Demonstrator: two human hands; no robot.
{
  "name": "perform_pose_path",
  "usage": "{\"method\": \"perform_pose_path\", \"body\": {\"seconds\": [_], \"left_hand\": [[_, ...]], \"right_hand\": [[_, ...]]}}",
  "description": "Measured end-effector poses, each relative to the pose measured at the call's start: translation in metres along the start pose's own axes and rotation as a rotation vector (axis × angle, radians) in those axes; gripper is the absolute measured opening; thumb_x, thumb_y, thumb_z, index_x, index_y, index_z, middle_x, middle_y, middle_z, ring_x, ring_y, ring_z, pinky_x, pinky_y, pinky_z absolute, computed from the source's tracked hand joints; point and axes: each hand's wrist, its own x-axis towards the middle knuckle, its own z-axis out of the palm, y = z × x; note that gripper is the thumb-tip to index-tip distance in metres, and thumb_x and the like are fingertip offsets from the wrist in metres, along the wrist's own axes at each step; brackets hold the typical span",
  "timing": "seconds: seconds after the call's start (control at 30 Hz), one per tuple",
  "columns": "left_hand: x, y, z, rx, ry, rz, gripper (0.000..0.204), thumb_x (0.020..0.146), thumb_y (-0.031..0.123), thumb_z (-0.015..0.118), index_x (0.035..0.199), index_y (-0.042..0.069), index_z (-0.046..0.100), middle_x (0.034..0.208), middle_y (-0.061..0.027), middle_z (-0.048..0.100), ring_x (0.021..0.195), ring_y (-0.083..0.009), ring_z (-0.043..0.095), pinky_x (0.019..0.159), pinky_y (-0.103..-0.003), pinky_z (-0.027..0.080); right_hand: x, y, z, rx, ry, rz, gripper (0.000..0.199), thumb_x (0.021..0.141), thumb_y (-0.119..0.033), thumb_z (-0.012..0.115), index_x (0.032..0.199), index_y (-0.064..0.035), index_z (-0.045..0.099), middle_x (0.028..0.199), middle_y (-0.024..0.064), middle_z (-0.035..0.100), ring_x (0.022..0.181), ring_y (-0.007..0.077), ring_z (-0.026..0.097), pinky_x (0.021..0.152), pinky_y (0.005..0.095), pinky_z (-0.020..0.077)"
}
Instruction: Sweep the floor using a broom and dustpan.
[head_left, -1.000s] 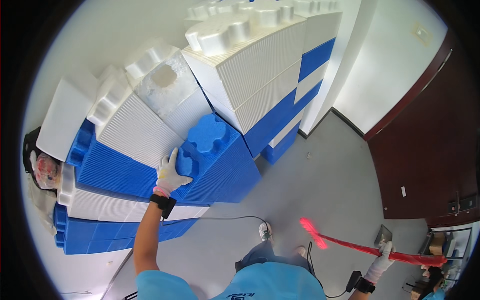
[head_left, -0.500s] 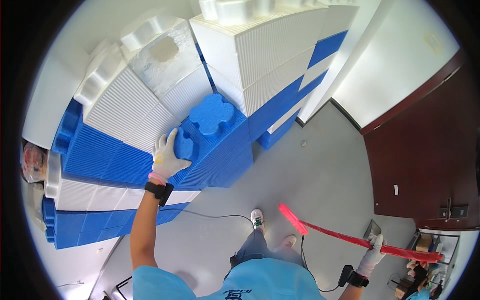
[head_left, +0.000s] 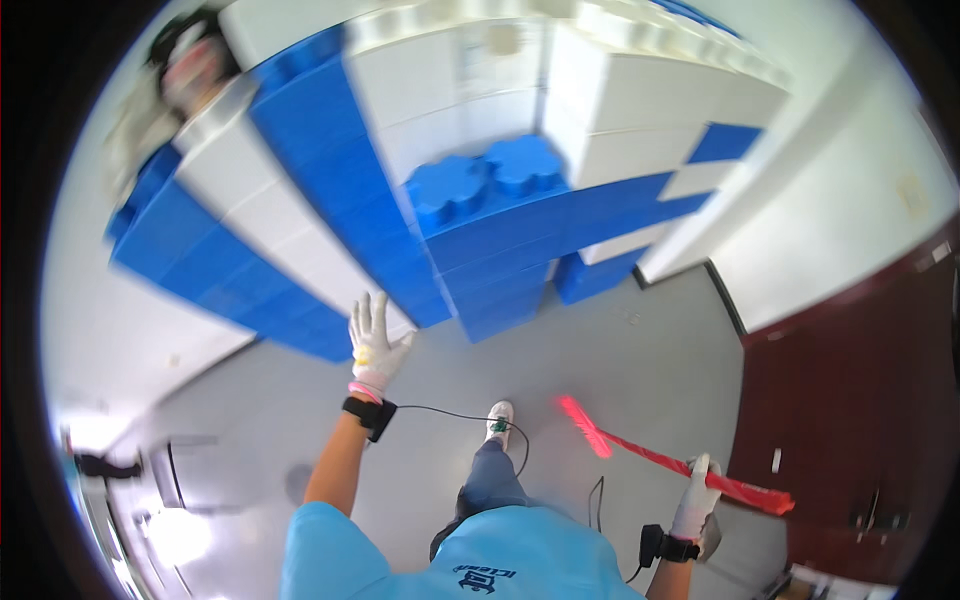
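Observation:
My left hand [head_left: 377, 345], in a white glove, is in the air in front of the wall of blocks with its fingers spread and nothing in them. Behind it are the lower ends of the stacked white blocks [head_left: 290, 235] and blue blocks [head_left: 340, 150]. At the lower right, my gloved right hand [head_left: 696, 497] is wrapped round the red handle of a broom [head_left: 650, 456]. The broom's bright red head [head_left: 585, 427] points toward the middle of the floor, right of my foot. Whether the bristles touch the floor, I cannot tell.
Large blue studs [head_left: 447, 185] top a low part of the block wall. A dark red door [head_left: 850, 400] stands at the right. A black cable [head_left: 450, 411] runs from my left wrist past my white shoe [head_left: 499, 420] on the grey floor [head_left: 560, 360].
My left hand has come off the blue stud and moved down, away from the blocks. The view has swung left. My right hand still holds the broom.

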Motion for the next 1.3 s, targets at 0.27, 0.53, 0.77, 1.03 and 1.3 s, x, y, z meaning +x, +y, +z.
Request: {"method": "perform_pose_path", "body": {"seconds": [0.27,0.53,0.77,1.03,1.3], "left_hand": [[-0.392,-0.022,-0.083,0.121,-0.114,-0.794,0.077,0.073,0.031,0.067,0.138,0.009,0.034,0.143,-0.021,0.029,0.133,-0.0374,0.024,0.108,-0.044,0.027],[-0.646,0.02,-0.171,-0.073,0.146,-1.492,0.073,0.074,0.035,0.063,0.136,0.006,0.036,0.141,-0.0202,0.031,0.134,-0.0331,0.023,0.11,-0.04,0.024],[-0.815,-0.006,-0.309,0.162,0.363,-1.803,0.079,0.073,0.038,0.064,0.14,0.01,0.031,0.146,-0.0198,0.024,0.137,-0.0364,0.016,0.112,-0.041,0.019],[-0.984,-0.054,-0.565,0.698,0.353,-1.961,0.114,0.057,0.059,0.073,0.145,0.013,0.017,0.147,-0.0167,0.021,0.138,-0.0319,0.016,0.111,-0.043,0.019],[-1.042,-0.061,-0.618,0.501,-0.182,-1.908,0.12,0.051,0.044,0.077,0.145,0.015,0.009,0.137,-0.0191,0.033,0.127,-0.0366,0.033,0.104,-0.045,0.031]], "right_hand": [[-0.053,0.079,-0.064,-0.208,-0.276,-0.13,0.032,0.092,-0.03,0.052,0.089,0.002,0.055,0.084,0.0062,0.056,0.081,0.0151,0.051,0.079,0.03,0.0412],[-0.094,0.073,-0.1,-0.374,-0.821,0.028,0.028,0.088,-0.027,0.057,0.095,0.0003,0.056,0.081,0.0073,0.056,0.076,0.0164,0.054,0.069,0.0294,0.0466],[-0.114,0.12,-0.071,-0.428,-0.919,-1.176,0.031,0.084,-0.026,0.067,0.088,0.0037,0.06,0.093,0.0178,0.061,0.082,0.0275,0.059,0.073,0.0361,0.05],[-0.196,0.129,-0.029,0.757,-1.201,0.53,0.018,0.088,-0.012,0.054,0.098,0.0025,0.058,0.087,0.0132,0.062,0.079,0.0297,0.058,0.078,0.039,0.0503],[-0.231,0.194,-0.019,-0.298,-0.8,-0.331,0.043,0.085,-0.004,0.063,0.123,0.0035,0.043,0.096,0.01,0.058,0.089,0.0161,0.055,0.083,0.0289,0.0462]]}}
